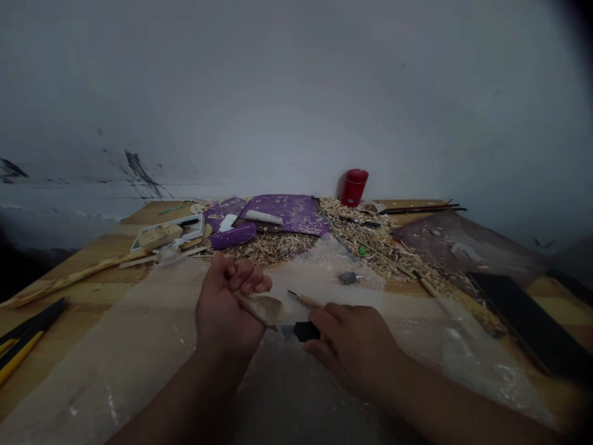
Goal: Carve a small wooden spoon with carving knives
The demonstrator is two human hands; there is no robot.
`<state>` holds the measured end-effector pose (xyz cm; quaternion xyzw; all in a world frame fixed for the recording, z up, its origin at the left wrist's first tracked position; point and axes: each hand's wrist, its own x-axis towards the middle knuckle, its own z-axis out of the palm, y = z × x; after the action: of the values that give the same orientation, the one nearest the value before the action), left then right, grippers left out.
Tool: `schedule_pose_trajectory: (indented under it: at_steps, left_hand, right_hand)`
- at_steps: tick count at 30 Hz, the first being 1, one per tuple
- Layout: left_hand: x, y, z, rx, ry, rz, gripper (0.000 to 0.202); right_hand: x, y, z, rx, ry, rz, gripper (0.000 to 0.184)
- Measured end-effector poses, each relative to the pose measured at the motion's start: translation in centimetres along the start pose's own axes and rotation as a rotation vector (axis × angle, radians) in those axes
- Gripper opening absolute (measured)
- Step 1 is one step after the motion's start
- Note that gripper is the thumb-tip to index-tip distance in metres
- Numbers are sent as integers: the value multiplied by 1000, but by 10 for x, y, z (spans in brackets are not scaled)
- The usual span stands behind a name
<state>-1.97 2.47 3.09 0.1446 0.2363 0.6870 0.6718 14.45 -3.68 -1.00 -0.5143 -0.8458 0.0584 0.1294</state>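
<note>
My left hand [229, 309] is turned palm up with its fingers curled around a small, pale wooden piece [267, 308], whose far end sticks out to the right. My right hand [354, 340] grips a black-and-yellow utility knife [306, 332]. Its blade points left and meets or nearly meets the tip of the wooden piece; dim light hides the exact contact. A slim pencil-like tool [303, 299] with a dark tip projects from beside my right fingers; whether they hold it too, I cannot tell. Both hands are above a translucent plastic sheet [152, 346].
Wood shavings [278, 246] lie heaped behind the hands, around a purple sheet [296, 210]. A grey grinding bit [348, 277] rests on the plastic. Further out are a red canister [354, 187], a white tray [197, 230], a dark slab [523, 318] and a black-and-yellow tool [28, 346].
</note>
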Motion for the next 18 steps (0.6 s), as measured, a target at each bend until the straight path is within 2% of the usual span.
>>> schedule_pose_trajectory:
  at_steps: [10,18]
  left_hand:
    - [-3,-2,3,69,116,19,34]
    - [2,-4,2,33,111,0,33]
  right_hand:
    - [1,5,-1,-159,87,28,40]
    - [1,10,-2,-197,100,33,39]
